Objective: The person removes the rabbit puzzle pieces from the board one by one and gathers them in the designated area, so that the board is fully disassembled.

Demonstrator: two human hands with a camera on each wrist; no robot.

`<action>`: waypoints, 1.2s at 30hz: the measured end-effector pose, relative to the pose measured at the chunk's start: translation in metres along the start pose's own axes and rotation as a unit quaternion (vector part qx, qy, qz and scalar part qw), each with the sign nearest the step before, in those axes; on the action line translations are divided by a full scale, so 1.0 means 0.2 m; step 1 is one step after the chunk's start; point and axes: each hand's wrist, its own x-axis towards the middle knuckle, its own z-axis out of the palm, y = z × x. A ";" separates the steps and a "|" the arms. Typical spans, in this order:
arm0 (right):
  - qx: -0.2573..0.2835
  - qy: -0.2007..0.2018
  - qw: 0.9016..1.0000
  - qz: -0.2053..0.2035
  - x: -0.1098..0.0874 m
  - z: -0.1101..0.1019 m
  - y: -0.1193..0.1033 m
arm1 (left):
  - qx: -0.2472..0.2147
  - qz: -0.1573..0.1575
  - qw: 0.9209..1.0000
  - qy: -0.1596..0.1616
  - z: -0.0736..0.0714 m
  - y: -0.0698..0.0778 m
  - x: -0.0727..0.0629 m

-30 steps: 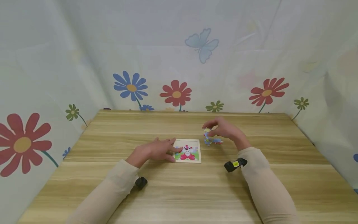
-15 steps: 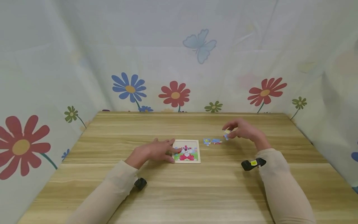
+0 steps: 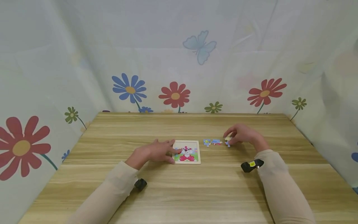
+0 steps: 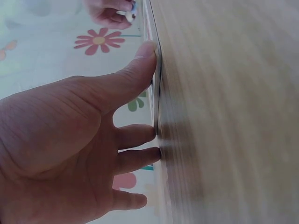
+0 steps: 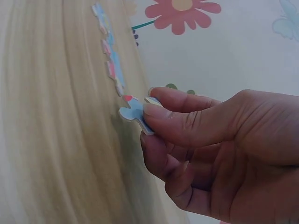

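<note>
A square puzzle tray with a pale wooden rim lies flat, part of a pink and white cartoon animal showing in it and its top strip bare. My left hand rests over the tray's left side, fingers spread. In the left wrist view, the thumb and fingertips lie along the tray's edge. My right hand pinches a blue puzzle piece with a yellow part between thumb and fingers, close over the table. Left of it lie a blue and yellow puzzle piece and a blue and red one.
The wood-grain table carries the tray and the pieces. Behind its back edge hangs a pale curtain printed with flowers and a butterfly. Each wrist wears a small black camera; one is the right-wrist camera.
My right hand has carried the puzzle piece rightward from above the loose pieces, then lowered it beside them. Two pieces now show uncovered. The left hand has stayed on the tray.
</note>
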 end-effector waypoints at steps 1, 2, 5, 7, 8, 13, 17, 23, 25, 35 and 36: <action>-0.008 0.001 1.000 0.000 0.01 0.01 0.00 | 0.000 0.000 1.000 -0.001 0.00 0.00 0.00; -0.015 0.003 1.000 -0.001 0.01 0.01 0.00 | 0.000 -0.001 1.000 -0.001 0.00 0.00 0.00; -0.030 0.008 1.000 0.003 0.02 0.03 -0.01 | 0.000 0.001 1.000 0.000 0.00 0.00 0.00; -0.041 0.014 0.999 0.004 0.03 0.04 -0.02 | 0.001 0.001 1.000 0.000 0.00 0.00 -0.01; -0.046 0.016 0.999 0.002 0.03 0.04 -0.03 | 0.002 0.002 1.000 0.001 0.00 0.01 -0.01; -0.056 0.020 0.998 0.011 0.03 0.05 -0.04 | 0.002 0.003 1.000 0.002 0.00 0.00 -0.01; -0.056 0.023 0.998 0.024 0.04 0.06 -0.05 | 0.004 0.004 1.000 0.003 0.00 0.00 0.00; -0.063 0.026 0.997 0.038 0.03 0.07 -0.07 | 0.001 0.003 1.000 0.003 0.01 0.00 0.00; -0.064 0.024 0.997 0.035 0.03 0.07 -0.08 | 0.000 0.001 1.000 0.002 0.00 0.00 0.00; -0.053 0.019 0.998 0.035 0.03 0.07 -0.07 | 0.001 -0.002 1.000 0.002 0.00 0.00 -0.01; -0.050 0.018 0.998 0.037 0.03 0.07 -0.07 | 0.000 -0.002 1.000 0.001 0.00 0.00 -0.01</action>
